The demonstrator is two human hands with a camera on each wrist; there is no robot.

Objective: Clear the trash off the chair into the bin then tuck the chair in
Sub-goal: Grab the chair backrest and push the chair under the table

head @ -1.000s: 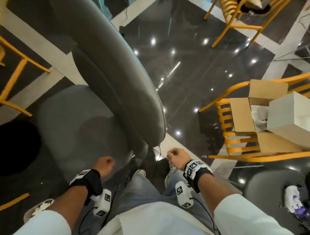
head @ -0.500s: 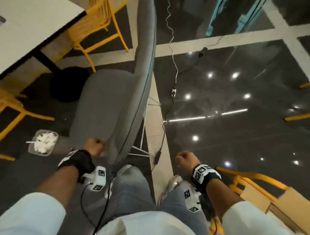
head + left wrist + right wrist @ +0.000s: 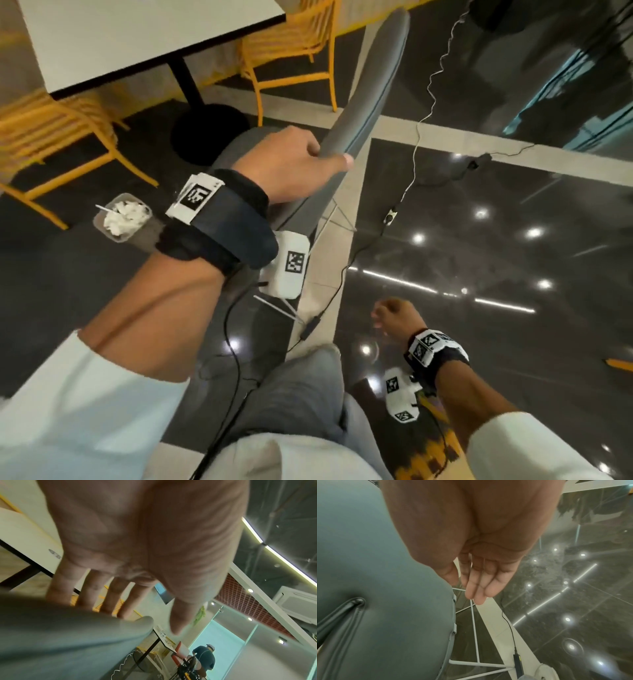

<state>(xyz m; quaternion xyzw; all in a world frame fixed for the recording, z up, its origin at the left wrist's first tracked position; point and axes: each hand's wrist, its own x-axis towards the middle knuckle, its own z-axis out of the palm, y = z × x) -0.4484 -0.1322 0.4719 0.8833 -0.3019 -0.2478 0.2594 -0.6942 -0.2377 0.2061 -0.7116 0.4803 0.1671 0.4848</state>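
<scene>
- Grey padded chair (image 3: 363, 102) stands side-on between the person and the white table (image 3: 137, 37); it is not yet tucked in.
- A clear plastic container (image 3: 122, 216) of crumpled white tissue, with a white utensil poking out, lies left of the chair. Whether it rests on the seat edge or on the floor I cannot tell. No bin shows in any view.
- Risk: if that container is chair trash, pushing the chair in now would skip the clearing step, or tip the tissue out.
- Risk: a thin cable (image 3: 416, 150) with an inline adapter (image 3: 516, 660) trails over the floor right beside the chair's white wire legs (image 3: 475, 631). Sliding the chair could snag or drag it, judging by how close they lie.
- Risk: a one-handed push at the top of the backrest would likely swing the chair rather than send it straight; the black table base (image 3: 209, 132) sits close ahead of the seat.
- Left hand (image 3: 294, 161): raised, palm over the top edge of the backrest, fingers (image 3: 109, 592) dropping behind it, thumb out on the near side. Grip looks loose, wrapping the edge rather than clamped hard.
- Right hand (image 3: 394, 317): low beside the right knee, apart from the chair, holding nothing; fingers (image 3: 479, 585) hang together, loosely bent.
</scene>
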